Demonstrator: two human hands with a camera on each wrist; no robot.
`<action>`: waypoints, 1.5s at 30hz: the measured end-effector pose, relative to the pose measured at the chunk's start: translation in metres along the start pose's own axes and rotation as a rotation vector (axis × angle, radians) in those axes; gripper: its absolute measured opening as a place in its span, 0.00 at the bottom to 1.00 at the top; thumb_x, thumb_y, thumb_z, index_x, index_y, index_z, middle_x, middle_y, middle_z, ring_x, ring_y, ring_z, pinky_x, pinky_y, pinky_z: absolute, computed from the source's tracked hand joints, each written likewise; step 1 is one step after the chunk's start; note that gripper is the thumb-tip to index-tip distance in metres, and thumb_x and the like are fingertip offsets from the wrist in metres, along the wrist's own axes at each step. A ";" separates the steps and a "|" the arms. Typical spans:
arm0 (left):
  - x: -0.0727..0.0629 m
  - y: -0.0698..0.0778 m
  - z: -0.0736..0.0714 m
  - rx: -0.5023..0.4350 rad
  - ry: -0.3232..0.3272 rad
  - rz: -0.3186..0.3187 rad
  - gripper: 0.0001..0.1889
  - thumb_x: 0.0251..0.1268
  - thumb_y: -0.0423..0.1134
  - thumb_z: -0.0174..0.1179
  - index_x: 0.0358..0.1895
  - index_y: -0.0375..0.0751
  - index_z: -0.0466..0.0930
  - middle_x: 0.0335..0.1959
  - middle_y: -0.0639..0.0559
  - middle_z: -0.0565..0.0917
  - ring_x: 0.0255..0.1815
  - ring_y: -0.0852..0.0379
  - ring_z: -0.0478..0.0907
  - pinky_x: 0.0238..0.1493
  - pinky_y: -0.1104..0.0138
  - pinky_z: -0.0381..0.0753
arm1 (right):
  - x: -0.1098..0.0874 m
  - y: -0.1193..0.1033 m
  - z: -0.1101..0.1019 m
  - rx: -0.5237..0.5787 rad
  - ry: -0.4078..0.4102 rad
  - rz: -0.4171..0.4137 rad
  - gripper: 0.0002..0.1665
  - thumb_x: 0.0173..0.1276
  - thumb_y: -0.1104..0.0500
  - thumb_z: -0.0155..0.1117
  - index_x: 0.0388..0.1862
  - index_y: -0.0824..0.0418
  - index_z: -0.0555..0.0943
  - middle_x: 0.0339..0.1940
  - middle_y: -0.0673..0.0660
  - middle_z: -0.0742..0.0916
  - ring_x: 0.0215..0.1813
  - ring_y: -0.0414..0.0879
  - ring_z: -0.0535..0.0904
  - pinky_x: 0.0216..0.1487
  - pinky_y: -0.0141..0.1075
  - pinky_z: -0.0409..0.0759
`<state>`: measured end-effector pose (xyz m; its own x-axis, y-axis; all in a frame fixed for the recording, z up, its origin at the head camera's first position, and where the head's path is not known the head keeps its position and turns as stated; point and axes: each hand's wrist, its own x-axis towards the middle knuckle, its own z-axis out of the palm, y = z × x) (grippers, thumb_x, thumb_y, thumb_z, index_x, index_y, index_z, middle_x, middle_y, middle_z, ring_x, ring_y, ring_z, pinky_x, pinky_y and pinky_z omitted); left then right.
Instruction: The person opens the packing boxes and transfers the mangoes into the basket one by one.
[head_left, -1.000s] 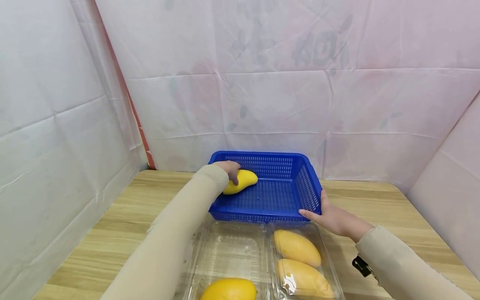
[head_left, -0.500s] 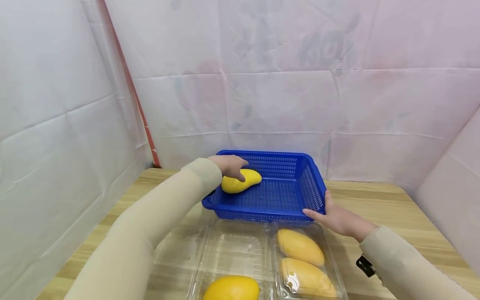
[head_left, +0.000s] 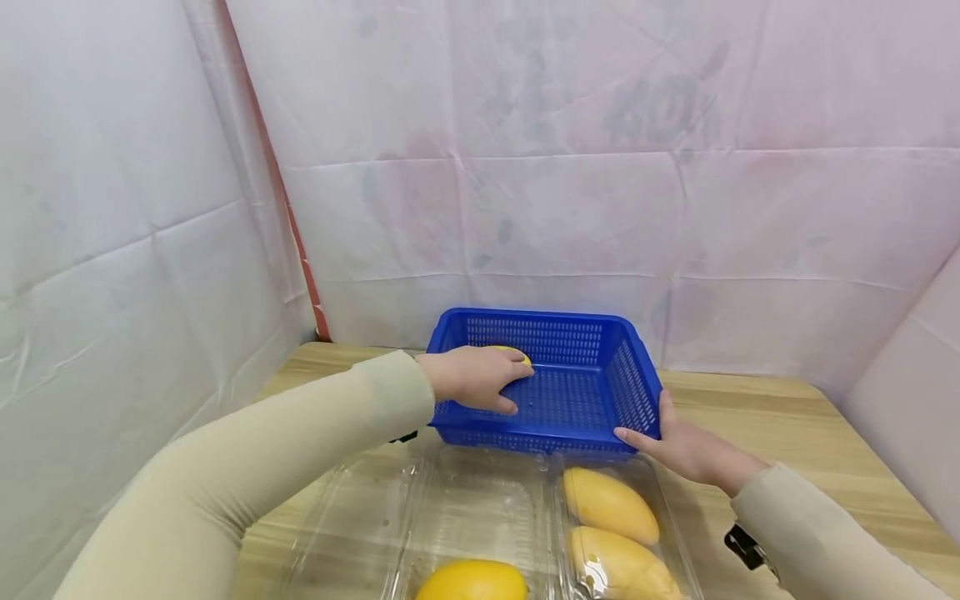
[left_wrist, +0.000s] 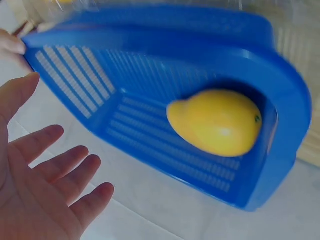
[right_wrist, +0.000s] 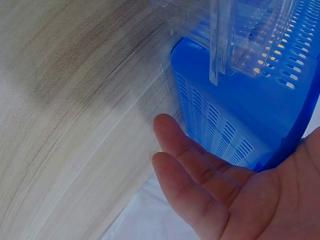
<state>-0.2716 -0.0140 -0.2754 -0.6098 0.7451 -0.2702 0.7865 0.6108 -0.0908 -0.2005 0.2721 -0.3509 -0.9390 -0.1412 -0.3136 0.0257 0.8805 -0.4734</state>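
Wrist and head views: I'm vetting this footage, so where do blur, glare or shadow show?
Left wrist: the blue basket looks smeared along its rim, with a soft shine on the yellow mango; right wrist: muted light, a faint shadow across the wooden tabletop, pale highlights on the clear plastic container; head: brighter, with a white glint over the lower packed mango.

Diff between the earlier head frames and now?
Left hand has let go of the yellow mango, and moved slightly right and toward the head camera, fingers open.
Unchanged: mango lying in the blue basket; right hand on its near right corner.
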 end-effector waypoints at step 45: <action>-0.099 0.081 0.087 0.237 0.097 0.315 0.31 0.61 0.61 0.54 0.65 0.52 0.67 0.62 0.57 0.70 0.58 0.61 0.70 0.50 0.66 0.74 | 0.003 -0.004 -0.001 -0.008 0.023 -0.007 0.68 0.64 0.27 0.41 0.63 0.77 0.17 0.63 0.87 0.48 0.61 0.77 0.59 0.54 0.64 0.62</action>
<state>-0.1395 -0.0618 -0.3392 -0.3326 0.9146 -0.2299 0.9302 0.2779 -0.2397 -0.2037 0.2690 -0.3491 -0.9467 -0.1368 -0.2916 0.0169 0.8830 -0.4691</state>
